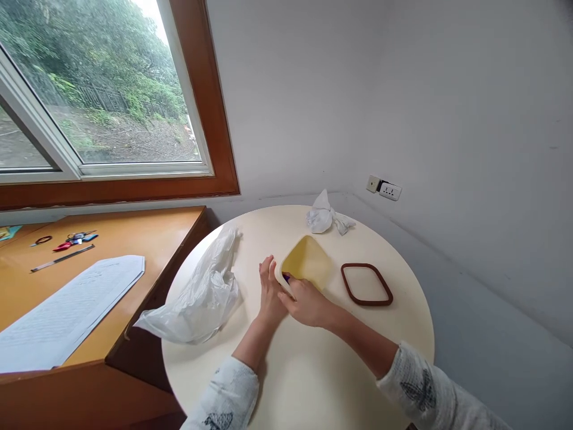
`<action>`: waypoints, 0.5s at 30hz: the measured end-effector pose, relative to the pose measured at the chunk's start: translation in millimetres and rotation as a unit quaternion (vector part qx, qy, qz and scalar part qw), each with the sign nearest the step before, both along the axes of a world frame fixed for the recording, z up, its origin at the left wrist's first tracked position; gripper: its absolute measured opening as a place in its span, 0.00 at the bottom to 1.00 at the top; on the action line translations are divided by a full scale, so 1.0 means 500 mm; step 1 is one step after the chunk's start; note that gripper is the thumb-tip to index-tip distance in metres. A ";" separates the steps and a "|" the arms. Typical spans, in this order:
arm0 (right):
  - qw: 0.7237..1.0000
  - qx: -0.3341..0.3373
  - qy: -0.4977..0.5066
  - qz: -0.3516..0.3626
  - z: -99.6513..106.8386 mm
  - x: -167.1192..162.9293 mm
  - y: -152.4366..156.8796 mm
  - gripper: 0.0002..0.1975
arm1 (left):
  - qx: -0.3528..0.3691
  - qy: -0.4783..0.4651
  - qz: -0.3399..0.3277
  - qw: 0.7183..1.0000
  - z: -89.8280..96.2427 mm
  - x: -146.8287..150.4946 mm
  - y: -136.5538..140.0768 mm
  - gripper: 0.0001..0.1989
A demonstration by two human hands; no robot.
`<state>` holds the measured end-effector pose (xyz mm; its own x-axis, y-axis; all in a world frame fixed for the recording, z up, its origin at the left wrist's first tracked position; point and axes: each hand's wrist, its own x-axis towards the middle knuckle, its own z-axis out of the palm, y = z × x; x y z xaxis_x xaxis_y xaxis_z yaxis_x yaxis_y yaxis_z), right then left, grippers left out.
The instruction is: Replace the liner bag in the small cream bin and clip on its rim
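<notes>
Between a crumpled white plastic bag [208,298] and a brown rounded-square ring [369,303], the left hand [270,295], fingers extended, touches a yellow square container [312,260] while the right hand [310,303] curls fingers inside, their grip unclear.

On the tabletop [313,376] we have a bag [203,295] left of the box [313,260], a ring [369,303] right of it, and a second bag [321,216] behind it.

Brown-framed window [111,95] stood at ten o'clock, daylight on trees [89,42] outside. Pale wall [304,107] rose at twelve. Wooden desk [138,239] sat at eight, round cream worktop [313,376] at six.
</notes>
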<state>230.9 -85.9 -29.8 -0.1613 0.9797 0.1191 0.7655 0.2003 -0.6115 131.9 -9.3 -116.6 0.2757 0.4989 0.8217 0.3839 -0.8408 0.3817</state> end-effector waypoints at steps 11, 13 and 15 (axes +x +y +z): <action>0.959 -0.174 -0.138 0.176 0.043 0.119 0.027 0.16 | -0.001 0.027 -0.027 0.999 0.021 -0.004 0.003 0.50; 0.956 -0.156 -0.191 0.160 0.026 0.114 0.043 0.16 | 0.002 0.029 -0.029 0.999 0.021 -0.002 0.002 0.50; 0.953 -0.136 -0.222 0.157 0.005 0.099 0.060 0.14 | 0.010 0.032 -0.032 0.999 0.019 -0.001 0.002 0.51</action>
